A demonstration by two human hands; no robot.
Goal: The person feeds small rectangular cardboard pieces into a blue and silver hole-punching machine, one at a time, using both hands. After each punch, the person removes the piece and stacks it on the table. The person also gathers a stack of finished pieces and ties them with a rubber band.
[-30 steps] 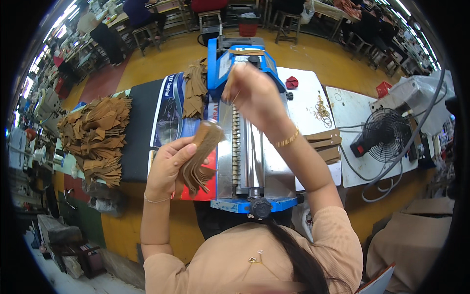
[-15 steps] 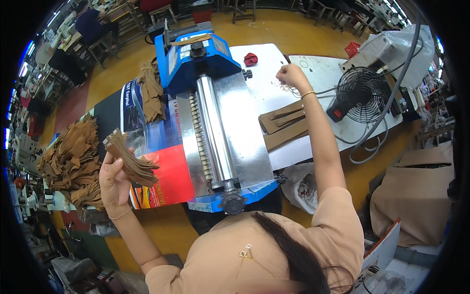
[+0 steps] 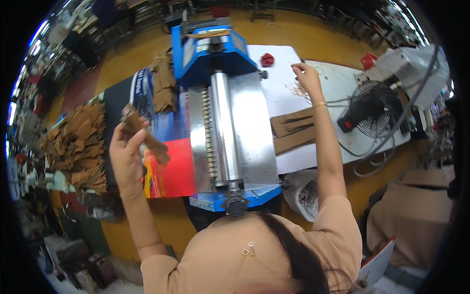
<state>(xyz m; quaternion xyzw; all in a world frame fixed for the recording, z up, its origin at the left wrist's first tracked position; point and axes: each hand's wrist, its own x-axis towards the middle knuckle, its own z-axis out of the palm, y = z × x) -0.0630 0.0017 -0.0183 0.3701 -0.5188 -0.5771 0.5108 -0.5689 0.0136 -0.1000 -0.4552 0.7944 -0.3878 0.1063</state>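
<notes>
My left hand point(image 3: 128, 152) is wrapped round a bundle of brown strips point(image 3: 147, 134), leather or cloth, and holds it tilted above the left side of the table. My right hand point(image 3: 309, 81) is stretched out to the far right, its fingers bent together in a pinch. Whatever may be between those fingertips is too small to make out. Beside that hand lie thin pale loops point(image 3: 297, 89) like rubber bands, on a white sheet point(image 3: 279, 100). Between my hands stands a blue machine point(image 3: 215, 54) with a long shiny metal roller point(image 3: 224, 127).
Heaped brown pieces point(image 3: 76, 147) cover the table's left end; another stack point(image 3: 164, 83) lies beside the machine. Flat brown strips point(image 3: 293, 130) rest under my right forearm. A black fan point(image 3: 372, 105) with grey cables, a red crumpled item point(image 3: 267, 60) and a plastic bag point(image 3: 301, 193) are on the right.
The whole view has shifted, moving the machine and table rightward in the picture. My left hand has turned the bundle, which now shows narrower. My right hand stays close to the loops, still pinched.
</notes>
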